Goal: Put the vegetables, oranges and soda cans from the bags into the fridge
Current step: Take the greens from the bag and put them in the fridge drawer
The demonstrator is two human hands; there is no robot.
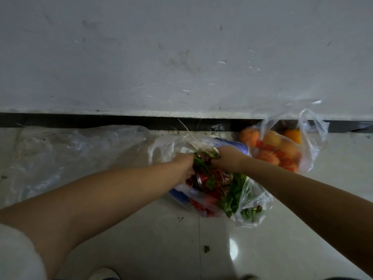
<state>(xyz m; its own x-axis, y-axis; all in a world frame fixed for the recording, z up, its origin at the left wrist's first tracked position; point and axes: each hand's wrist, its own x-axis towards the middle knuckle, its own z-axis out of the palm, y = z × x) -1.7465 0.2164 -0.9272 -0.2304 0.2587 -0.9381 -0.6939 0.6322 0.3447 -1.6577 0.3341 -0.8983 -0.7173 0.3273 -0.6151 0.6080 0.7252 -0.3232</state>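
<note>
A clear plastic bag (254,201) lies on the floor tiles with red and blue soda cans (198,181) and a bunch of leafy greens (232,195) in it. My right hand (226,158) grips the greens near their pale roots at the bag's mouth. My left hand (186,164) reaches into the same opening beside the stems, its fingers hidden among the leaves and cans. To the right, a second bag with red print (310,150) holds several oranges (272,139) against the wall.
An empty crumpled clear bag (70,150) is spread over the floor at the left. A white wall with a black skirting strip (101,120) runs right behind the bags. A small green leaf scrap (206,249) lies on the tiles near my feet.
</note>
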